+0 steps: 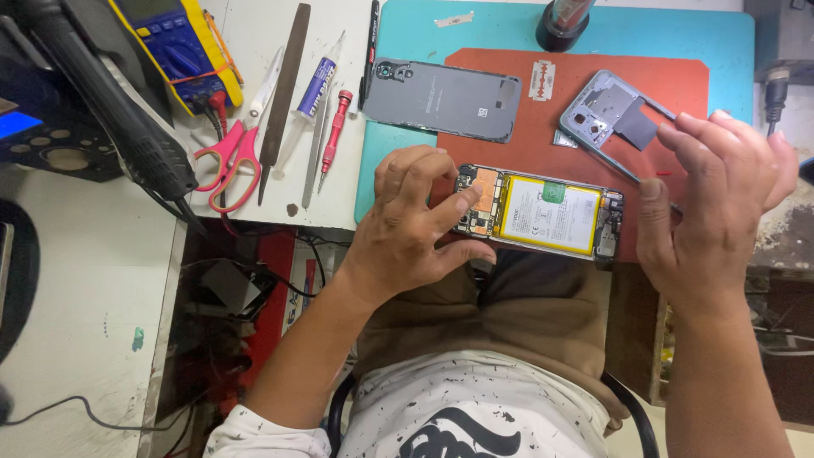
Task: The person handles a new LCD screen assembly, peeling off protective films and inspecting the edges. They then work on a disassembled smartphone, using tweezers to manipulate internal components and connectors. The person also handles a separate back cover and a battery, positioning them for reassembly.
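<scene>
An opened phone [543, 212] with a yellow-edged battery and bare circuit board lies on a red mat [551, 102]. My left hand [407, 225] rests on the phone's left end, with the index finger and thumb pinching its edge. My right hand [716, 195] hovers at the phone's right end, fingers spread and curled, holding what looks like thin tweezers [623, 170] that cross the mat. The grey back cover [441, 97] lies further back. A grey inner frame [606, 114] lies near my right fingers.
A razor blade [543, 69] lies on the red mat, over a teal mat [407, 25]. Left of them lie red scissors [233, 153], a file [284, 85], a red screwdriver [335, 136], a glue tube [315, 89], a yellow multimeter [174, 47] and a black hot-air handle [110, 110].
</scene>
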